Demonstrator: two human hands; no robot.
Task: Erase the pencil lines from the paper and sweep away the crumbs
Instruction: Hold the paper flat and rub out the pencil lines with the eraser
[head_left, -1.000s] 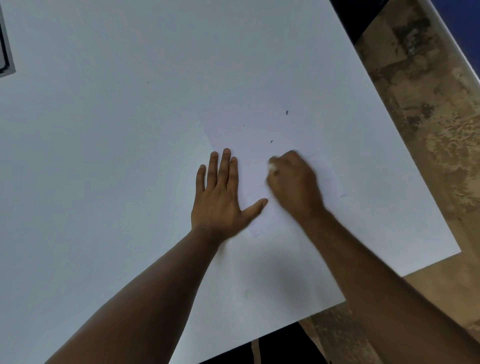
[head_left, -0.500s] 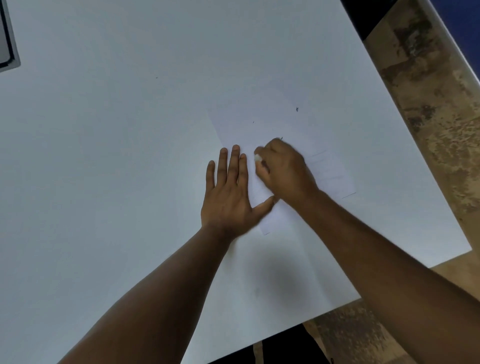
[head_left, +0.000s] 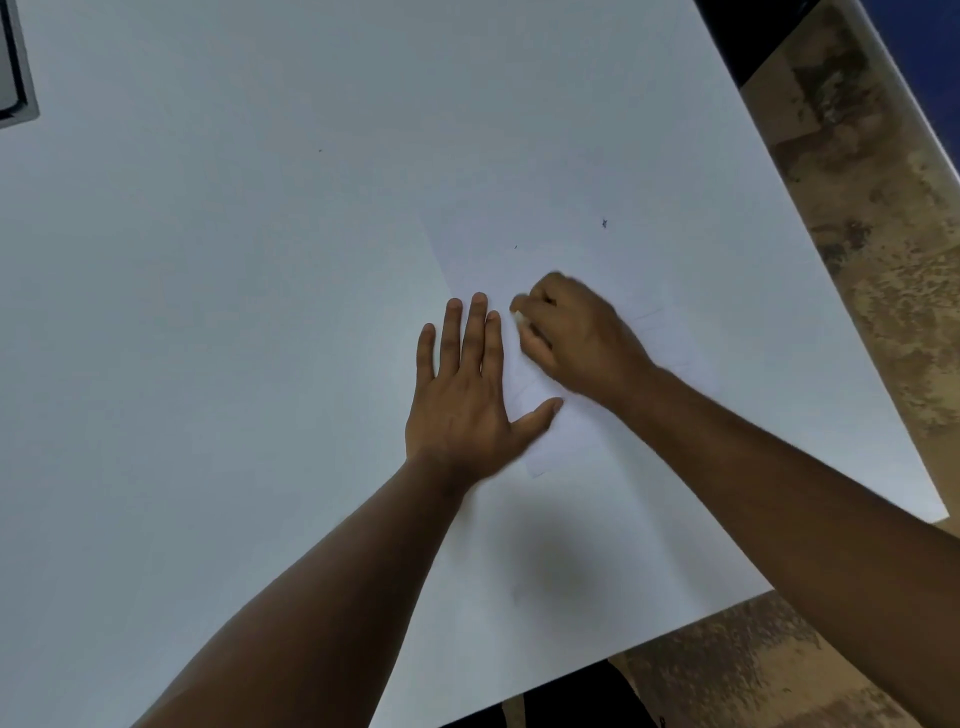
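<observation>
A white sheet of paper (head_left: 498, 254) lies on the white table (head_left: 208, 260), with faint pencil lines near its right edge. My left hand (head_left: 462, 395) presses flat on the paper's left side, fingers straight and thumb spread. My right hand (head_left: 576, 332) is curled over the paper and pinches a small white eraser (head_left: 518, 315), whose tip shows at the fingertips against the sheet. A few dark crumbs (head_left: 603, 223) lie on the paper beyond my hands.
A grey-framed object (head_left: 15, 78) sits at the table's far left corner. The table's right edge (head_left: 810, 249) runs diagonally, with mottled brown floor (head_left: 883, 260) beyond it. The near edge lies below my forearms.
My right hand has rubbed the eraser back and forth, first leftward toward my left fingers, then slightly right and away. My left hand stays flat on the paper.
</observation>
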